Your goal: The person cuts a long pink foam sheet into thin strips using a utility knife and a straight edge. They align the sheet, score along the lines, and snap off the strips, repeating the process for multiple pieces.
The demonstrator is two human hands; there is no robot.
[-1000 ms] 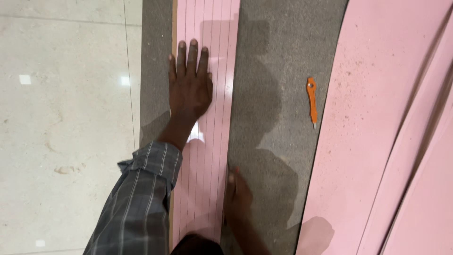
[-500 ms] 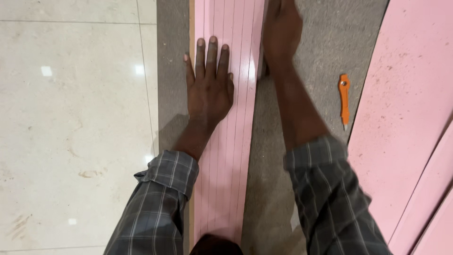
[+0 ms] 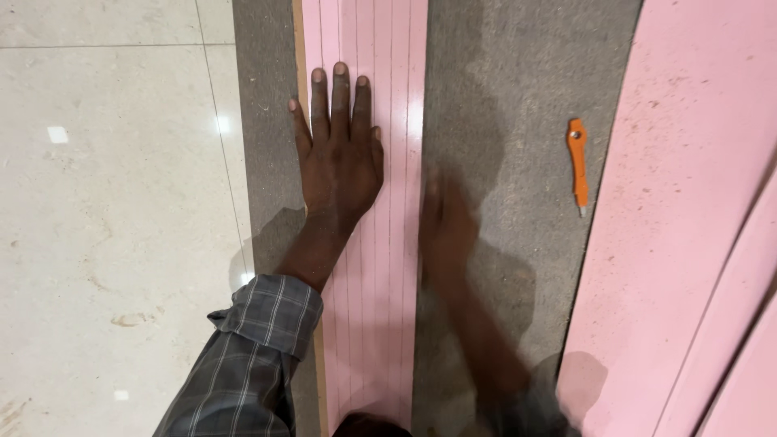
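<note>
One long pink ruled strip (image 3: pixel 364 243) is laid on the grey rough board (image 3: pixel 502 121). The left hand (image 3: pixel 340 154) is pressed flat on it, fingers spread, gripping nothing. The right hand (image 3: pixel 445 226) is blurred at the strip's right edge; its fingers cannot be told. One orange utility knife (image 3: pixel 578 166) is seen apart, beside one wide pink sheet (image 3: pixel 688 202).

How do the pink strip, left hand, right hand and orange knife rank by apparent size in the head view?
1. Pink strip, running off top and bottom of the frame.
2. Left hand and right hand: look alike, and the right is motion-blurred, so unranked.
3. Orange knife, clearly smallest.
</note>
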